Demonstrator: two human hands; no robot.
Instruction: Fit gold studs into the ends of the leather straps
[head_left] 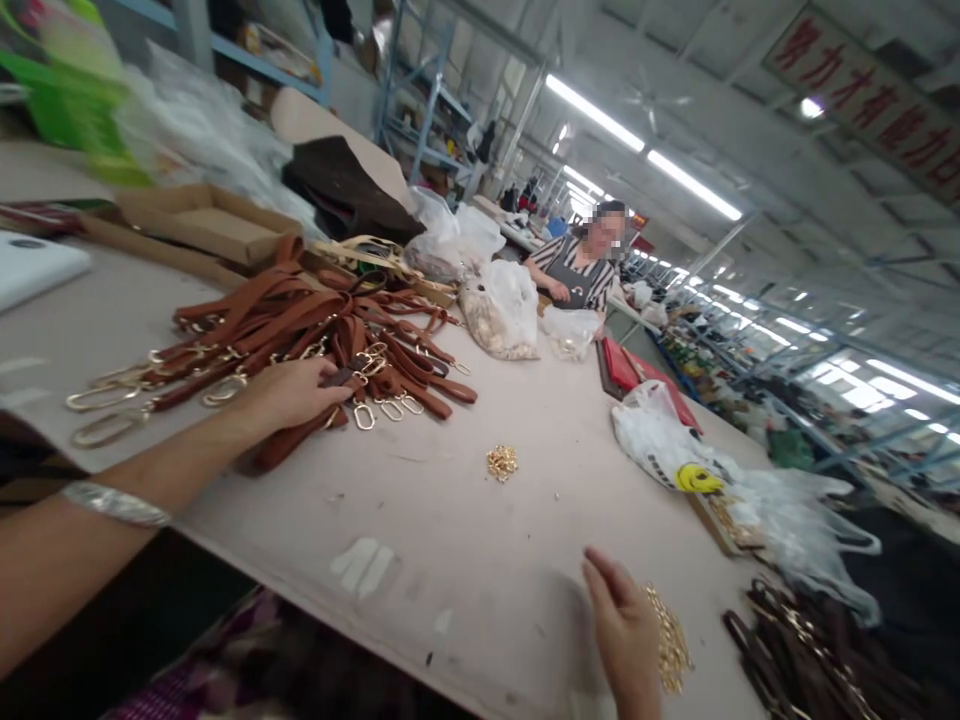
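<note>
Clock is from mid-view. Right hand (622, 625), 5 o'clock: motion-blurred, wrist cut off by bottom edge. Thumb and fingers look close together, probably; can't tell if anything's between them. It hides part of the larger gold pile (673, 645) just beside it, so pile outline is incomplete. Left hand (300, 395), 8 o'clock, pinches a dark strap end (341, 376) at the near side of the brown straps (337, 325); fingertips partly hidden. Strap heap sits at 9 o'clock, too tangled to count. Dark brown straps (810, 650) at 4 run into shadow. White object (34, 270) at 9 cut off by the edge.

Materials: brown straps look leathery, flat, folded over, gold oval clips (365, 417) on the ends. Small gold pile (501, 462) at 6: shiny little metal pieces, shapes too small to read. Smiley-print plastic bag (682, 455) at 4: thin, crinkled, white. Cardboard tray (247, 240) at 10: shallow, rectangular. Counter (517, 560): matte, pale, scuffed. Left wrist bracelet (116, 503): broad, silvery.
</note>
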